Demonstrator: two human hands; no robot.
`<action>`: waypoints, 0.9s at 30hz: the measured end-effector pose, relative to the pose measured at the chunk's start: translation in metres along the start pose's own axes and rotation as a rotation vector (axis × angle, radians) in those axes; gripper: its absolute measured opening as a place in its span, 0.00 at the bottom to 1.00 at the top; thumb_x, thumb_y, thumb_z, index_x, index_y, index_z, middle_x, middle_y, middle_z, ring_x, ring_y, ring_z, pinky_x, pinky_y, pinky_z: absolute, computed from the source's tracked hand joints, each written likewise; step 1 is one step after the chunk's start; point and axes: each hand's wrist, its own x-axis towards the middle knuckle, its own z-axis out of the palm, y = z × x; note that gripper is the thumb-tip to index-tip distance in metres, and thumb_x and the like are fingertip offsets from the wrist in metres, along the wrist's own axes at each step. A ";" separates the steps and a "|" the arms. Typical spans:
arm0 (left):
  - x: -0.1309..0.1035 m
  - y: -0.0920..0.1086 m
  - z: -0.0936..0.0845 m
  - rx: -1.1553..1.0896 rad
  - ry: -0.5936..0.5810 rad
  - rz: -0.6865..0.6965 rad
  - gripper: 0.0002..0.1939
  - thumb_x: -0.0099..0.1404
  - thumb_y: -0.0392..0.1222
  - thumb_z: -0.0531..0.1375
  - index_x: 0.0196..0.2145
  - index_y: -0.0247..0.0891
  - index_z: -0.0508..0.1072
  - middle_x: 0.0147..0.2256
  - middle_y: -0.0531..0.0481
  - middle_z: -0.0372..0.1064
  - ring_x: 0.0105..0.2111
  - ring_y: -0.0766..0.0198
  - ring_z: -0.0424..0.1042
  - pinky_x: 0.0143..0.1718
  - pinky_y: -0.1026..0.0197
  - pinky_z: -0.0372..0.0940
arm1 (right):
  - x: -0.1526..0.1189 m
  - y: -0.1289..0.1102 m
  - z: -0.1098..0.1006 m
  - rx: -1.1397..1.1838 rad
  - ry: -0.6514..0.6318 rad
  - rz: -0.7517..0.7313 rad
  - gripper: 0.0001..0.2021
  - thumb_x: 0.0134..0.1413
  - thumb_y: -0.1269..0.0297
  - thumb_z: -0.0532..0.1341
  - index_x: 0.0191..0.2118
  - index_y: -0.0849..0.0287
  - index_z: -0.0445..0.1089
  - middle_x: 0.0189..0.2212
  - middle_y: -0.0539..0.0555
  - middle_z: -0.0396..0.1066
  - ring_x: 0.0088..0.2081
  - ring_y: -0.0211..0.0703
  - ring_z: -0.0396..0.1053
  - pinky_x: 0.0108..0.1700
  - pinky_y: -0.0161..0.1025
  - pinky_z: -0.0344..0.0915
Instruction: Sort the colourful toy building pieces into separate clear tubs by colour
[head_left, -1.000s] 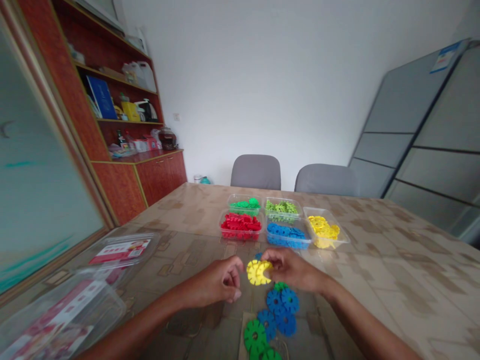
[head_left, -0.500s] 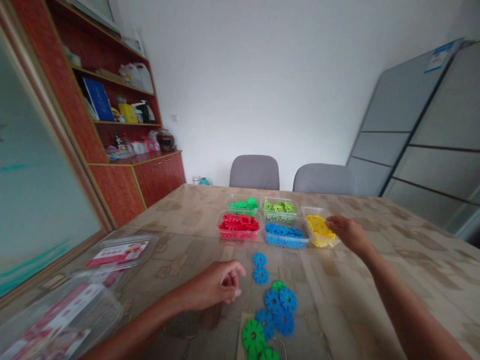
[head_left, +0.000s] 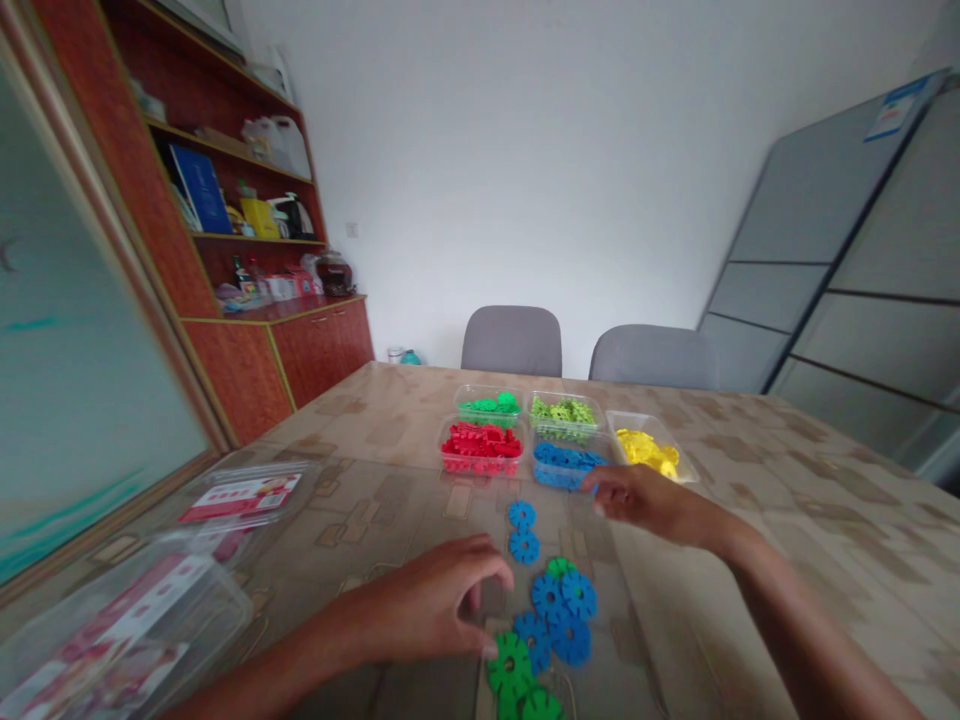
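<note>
Fingers (head_left: pixel 491 585) on the left hand (head_left: pixel 442 605) are curled down loosely, not clamped on anything, tips right at the edge of the green plastic gear-shaped disc (head_left: pixel 510 665), thumb just above the cluster of blue plastic gear discs (head_left: pixel 559 615). Can't tell for sure if a fingertip actually touches the green one.

Right hand (head_left: pixel 645 500) is out flat-ish over the wood-patterned table (head_left: pixel 750 520), fingers relaxed and a bit apart, holding nothing, with the tips just beside the clear plastic tub of blue pieces (head_left: pixel 566 465).

Counting stuff: five clear tubs in all. That blue one, plus a tub of red pieces (head_left: pixel 481 447), a tub of dark green pieces (head_left: pixel 489 405), a tub of light green pieces (head_left: pixel 562 412) and a tub of yellow pieces (head_left: pixel 649 450).

Loose on the table: two small blue gear discs (head_left: pixel 523 530) joined together off on their own between the hands, about four blue ones in the cluster, and a small green one (head_left: pixel 556 567) peeking out at the top of it. More green at the bottom edge, cut off, so no clean count there.

Two grey chairs (head_left: pixel 512 340) at the far side.
</note>
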 end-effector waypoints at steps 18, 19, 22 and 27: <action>0.000 0.001 0.008 0.129 0.044 0.065 0.11 0.58 0.29 0.62 0.36 0.41 0.67 0.43 0.53 0.62 0.42 0.63 0.66 0.41 0.66 0.58 | 0.010 -0.012 0.049 0.012 -0.224 0.058 0.11 0.37 0.81 0.65 0.29 0.61 0.70 0.25 0.47 0.67 0.29 0.38 0.64 0.29 0.33 0.56; 0.000 -0.001 0.007 0.121 0.049 0.064 0.11 0.57 0.28 0.62 0.36 0.41 0.67 0.43 0.54 0.62 0.42 0.63 0.66 0.41 0.66 0.58 | 0.011 -0.014 0.049 0.026 -0.222 0.048 0.10 0.39 0.80 0.64 0.29 0.61 0.70 0.25 0.47 0.67 0.28 0.37 0.64 0.29 0.32 0.56; 0.003 -0.006 0.007 0.098 0.069 0.056 0.12 0.57 0.28 0.62 0.37 0.41 0.68 0.41 0.54 0.63 0.41 0.63 0.66 0.40 0.66 0.58 | 0.012 -0.025 0.052 0.115 -0.234 0.007 0.09 0.43 0.77 0.64 0.33 0.60 0.72 0.24 0.46 0.66 0.27 0.36 0.64 0.28 0.31 0.58; 0.006 -0.015 0.008 0.096 0.102 0.028 0.11 0.57 0.30 0.62 0.36 0.41 0.69 0.39 0.55 0.62 0.38 0.64 0.66 0.36 0.67 0.57 | 0.012 -0.037 0.066 0.126 -0.306 -0.012 0.15 0.39 0.78 0.68 0.36 0.59 0.74 0.23 0.45 0.64 0.27 0.36 0.64 0.28 0.31 0.59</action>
